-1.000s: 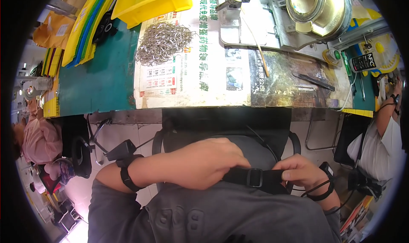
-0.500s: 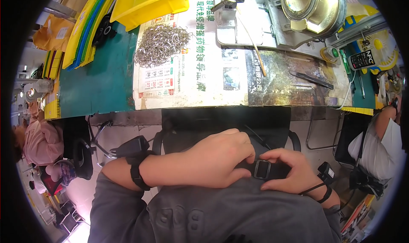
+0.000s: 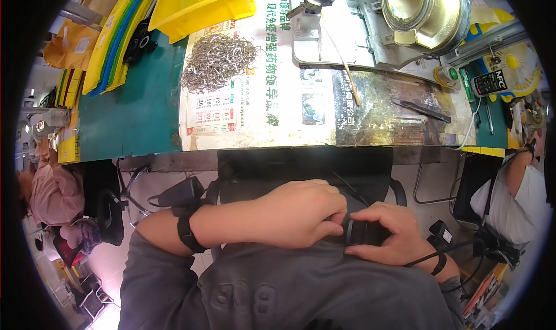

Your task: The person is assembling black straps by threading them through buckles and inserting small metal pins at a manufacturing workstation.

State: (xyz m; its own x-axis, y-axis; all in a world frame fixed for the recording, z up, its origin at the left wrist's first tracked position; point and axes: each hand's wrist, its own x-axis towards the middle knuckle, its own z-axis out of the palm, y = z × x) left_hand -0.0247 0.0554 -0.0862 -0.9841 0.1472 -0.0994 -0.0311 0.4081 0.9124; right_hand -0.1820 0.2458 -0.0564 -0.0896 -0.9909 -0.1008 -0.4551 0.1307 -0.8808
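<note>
Black plastic buckle (image 3: 364, 233) at the waist, near edge: right hand (image 3: 387, 234) pinches it closed-fingered; left hand (image 3: 301, 213) curls over, steadying the strap.

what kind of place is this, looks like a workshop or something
Most likely a small factory or assembly workshop. The bench carries a heap of small metal clips, yellow parts bins and a metal machine fixture. Another person sits at the next station on the right.

- A heap of small metal pieces (image 3: 217, 61) is piled on a printed paper sheet (image 3: 260, 98).
- Yellow trays (image 3: 200, 6) are set behind it.
- A green mat (image 3: 133, 110) is laid alongside.
</note>
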